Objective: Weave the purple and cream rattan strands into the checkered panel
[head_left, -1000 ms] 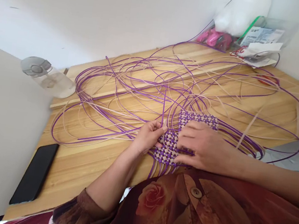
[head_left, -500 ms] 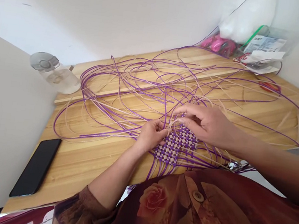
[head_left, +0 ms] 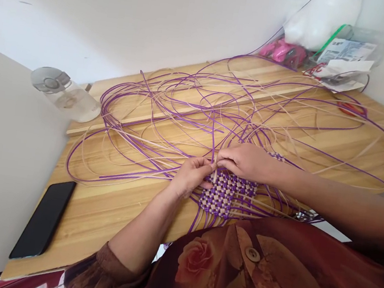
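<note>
A woven piece (head_left: 219, 196) in a purple and beige checked pattern lies near the table's front edge, with loose strands running out from its sides. At its upper left corner my left hand (head_left: 191, 176) pinches the edge, thumb and fingers closed. My right hand (head_left: 245, 161) meets it there, fingertips closed on a beige strand (head_left: 216, 159) that stands up between the two hands. Part of the weave is hidden under my right hand and wrist. The exact hold of each fingertip is partly covered.
Long purple and beige strands (head_left: 168, 107) sprawl in loops over the wooden table (head_left: 97, 207). A phone (head_left: 43, 219) lies at the left, a clear bottle (head_left: 73, 98) behind it. Red-handled scissors (head_left: 352, 108), papers (head_left: 347, 70) and a pink bagged item (head_left: 283, 51) sit at the back right.
My right hand has moved left and down to meet my left hand, its fingers closing on the beige strand. My left hand has stayed at the weave's corner.
</note>
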`<state>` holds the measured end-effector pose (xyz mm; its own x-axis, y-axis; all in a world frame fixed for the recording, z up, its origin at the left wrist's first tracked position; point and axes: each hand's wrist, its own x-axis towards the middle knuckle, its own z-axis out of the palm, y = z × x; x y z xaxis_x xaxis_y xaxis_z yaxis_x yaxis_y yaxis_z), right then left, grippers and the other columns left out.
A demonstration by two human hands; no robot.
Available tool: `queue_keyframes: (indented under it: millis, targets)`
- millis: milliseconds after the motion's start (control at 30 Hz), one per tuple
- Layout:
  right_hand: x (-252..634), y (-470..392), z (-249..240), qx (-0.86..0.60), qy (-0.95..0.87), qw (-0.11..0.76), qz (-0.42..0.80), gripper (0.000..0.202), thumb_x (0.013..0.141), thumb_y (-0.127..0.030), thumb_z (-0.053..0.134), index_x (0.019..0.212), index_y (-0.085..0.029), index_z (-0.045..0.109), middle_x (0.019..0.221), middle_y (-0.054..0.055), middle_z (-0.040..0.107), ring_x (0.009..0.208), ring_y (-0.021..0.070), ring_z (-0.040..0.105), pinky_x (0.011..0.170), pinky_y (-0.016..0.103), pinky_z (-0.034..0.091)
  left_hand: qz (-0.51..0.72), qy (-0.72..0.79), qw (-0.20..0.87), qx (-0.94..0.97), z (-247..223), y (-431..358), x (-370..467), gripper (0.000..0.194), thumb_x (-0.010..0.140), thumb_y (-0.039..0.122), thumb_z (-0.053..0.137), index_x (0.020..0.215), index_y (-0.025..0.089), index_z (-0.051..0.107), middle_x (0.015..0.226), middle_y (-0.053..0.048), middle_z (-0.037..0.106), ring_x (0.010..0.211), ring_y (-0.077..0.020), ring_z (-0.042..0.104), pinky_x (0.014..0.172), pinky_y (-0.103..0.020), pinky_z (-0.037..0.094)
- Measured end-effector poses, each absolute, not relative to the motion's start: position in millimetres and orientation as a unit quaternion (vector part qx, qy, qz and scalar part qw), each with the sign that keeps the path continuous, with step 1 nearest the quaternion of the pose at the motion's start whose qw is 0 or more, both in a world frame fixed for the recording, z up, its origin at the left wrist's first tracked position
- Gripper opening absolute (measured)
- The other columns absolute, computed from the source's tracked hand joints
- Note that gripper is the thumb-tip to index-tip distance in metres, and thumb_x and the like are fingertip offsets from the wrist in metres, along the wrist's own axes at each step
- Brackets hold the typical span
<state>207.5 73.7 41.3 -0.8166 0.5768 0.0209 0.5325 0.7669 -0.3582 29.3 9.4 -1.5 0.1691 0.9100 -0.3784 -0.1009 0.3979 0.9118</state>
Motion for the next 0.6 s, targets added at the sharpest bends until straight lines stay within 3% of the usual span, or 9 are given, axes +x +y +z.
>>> queue_keyframes:
  millis: [133,300,367,500,600]
  targets:
    - [206.6,80.7,38.6,-0.279,-0.936,0.075,0.202,0.025,0.091,-0.028,0.047,0.094,-0.020,0.071,0.081,0.003,0.070,0.071,0.0150,0.059,0.066,0.025,0.036,0.380,0.516,0.658,0.396,-4.0,9.4,30.3,0.038,0.062,0.044,0.079,0.072,0.014,0.059,0.062,0.005,0.052,0.047,-0.0031,0.047,0.043,-0.015,0.047]
    - [220.2,91.6,52.8,-0.318,-0.925,0.208,0.015,0.025,0.092,-0.025,0.047,0.096,-0.018,0.071,0.107,0.010,0.067,0.103,0.0250,0.054,0.094,0.040,0.036,0.374,0.519,0.673,0.372,-3.3,9.9,31.4,0.039,0.055,0.039,0.084,0.071,0.013,0.060,0.063,0.003,0.058,0.048,-0.0037,0.051,0.045,-0.015,0.047]
    - [227.3,88.8,58.0,-0.315,-0.919,0.237,-0.010,0.025,0.093,-0.026,0.047,0.098,-0.019,0.071,0.110,0.010,0.066,0.106,0.0254,0.053,0.097,0.042,0.035,0.375,0.518,0.677,0.364,-2.7,10.3,31.4,0.038,0.054,0.038,0.085,0.069,0.013,0.060,0.063,0.003,0.058,0.048,-0.0039,0.052,0.045,-0.016,0.047]
    - [236.9,71.6,50.7,-0.226,-0.964,0.128,0.051,0.026,0.093,-0.031,0.048,0.087,-0.019,0.071,0.089,0.007,0.068,0.087,0.0213,0.057,0.087,0.038,0.040,0.374,0.524,0.675,0.361,-3.1,10.8,31.3,0.037,0.055,0.037,0.085,0.069,0.012,0.061,0.063,0.003,0.058,0.047,-0.0038,0.052,0.044,-0.015,0.046]
    - [239.8,54.3,43.6,-0.257,-0.960,0.081,0.077,0.028,0.092,-0.027,0.046,0.082,-0.017,0.069,0.078,0.008,0.067,0.078,0.0209,0.057,0.079,0.036,0.041,0.375,0.533,0.667,0.361,-3.5,10.8,31.3,0.036,0.055,0.035,0.084,0.071,0.012,0.063,0.064,0.002,0.059,0.046,-0.0035,0.052,0.043,-0.015,0.045]
